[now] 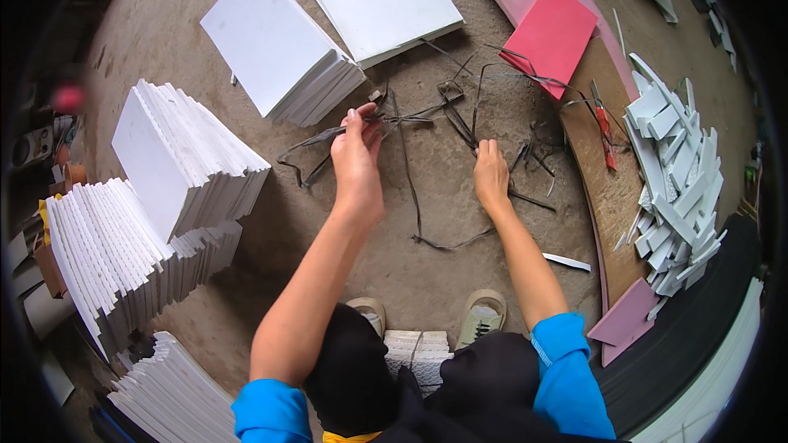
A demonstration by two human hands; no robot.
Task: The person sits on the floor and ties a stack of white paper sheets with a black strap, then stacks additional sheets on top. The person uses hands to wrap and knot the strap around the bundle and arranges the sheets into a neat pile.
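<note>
I see the left hand [358, 152], grip nearly closed on black straps [408, 119]; right hand [491, 174] pinches further strands; loose lengths trail over the floor [394, 269] near white stacks [275, 45]; hands sit apart, I judge, to spread the tangle.

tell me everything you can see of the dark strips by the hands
The dark strips are thin, ribbon-like and blackish; fabric or plastic, I cannot tell. They form a loose, irregular tangle with long loops and what look like knots. The left hand grips a bunch; the right hand pinches another part. One strand trails down between the hands, then curves off to the right. Others cross the lower part of the red sheet.
</note>
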